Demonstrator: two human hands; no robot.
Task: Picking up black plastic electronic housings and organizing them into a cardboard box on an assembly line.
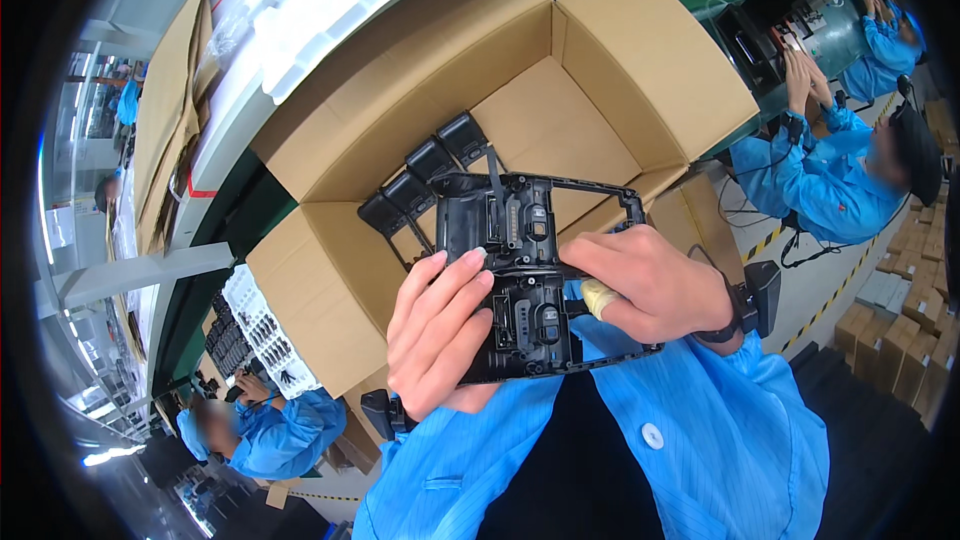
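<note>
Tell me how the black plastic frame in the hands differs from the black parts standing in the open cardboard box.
The black plastic frame is one wide open panel, gripped by the left hand and right hand. The black parts are smaller blocks, untouched, lined up in a row inside the cardboard box. Both are black moulded plastic.

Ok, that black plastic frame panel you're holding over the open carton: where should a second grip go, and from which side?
Probably the bare thin rail at the upper right of the black plastic frame panel, approached from the far side over the open cardboard carton. The left hand already wraps the near left edge, and the right hand covers the right middle. That rail looks open and slim enough to pinch.
</note>
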